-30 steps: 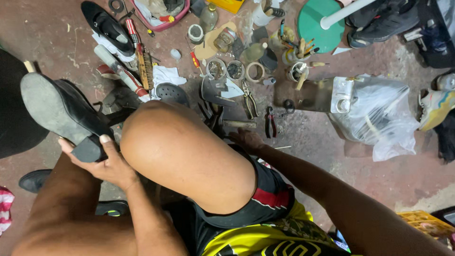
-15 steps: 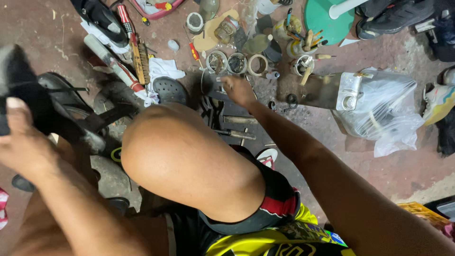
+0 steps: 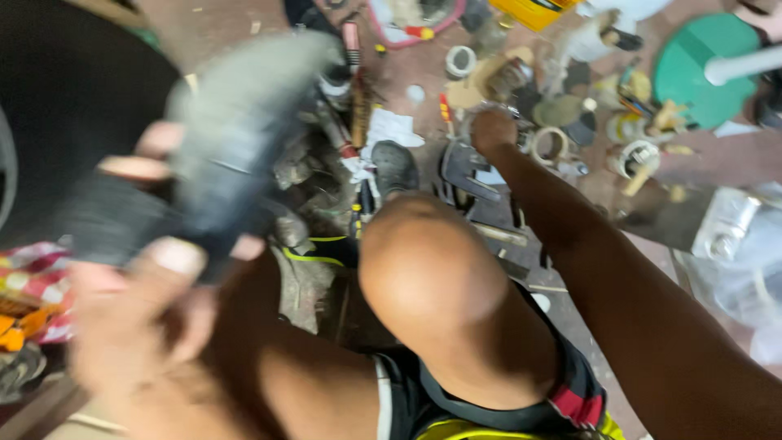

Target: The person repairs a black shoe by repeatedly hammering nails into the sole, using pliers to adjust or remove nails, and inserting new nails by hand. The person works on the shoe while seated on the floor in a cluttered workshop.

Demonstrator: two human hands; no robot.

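The shoe (image 3: 244,130) is showing dark grey (blurred). A green disc (image 3: 692,69) and white tape rolls (image 3: 462,61) are lying on reddish floor (image 3: 244,24).

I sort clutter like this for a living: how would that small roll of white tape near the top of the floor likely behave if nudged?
The tape roll lies flat on its side on the floor, so a nudge would probably slide it, not roll it. Its open ring shape suggests it is light for its size. Tipped on edge, it would likely roll into the clutter nearby.

Raised knee (image 3: 432,269) blocks centre; tool clutter (image 3: 521,106) crowds floor beyond.
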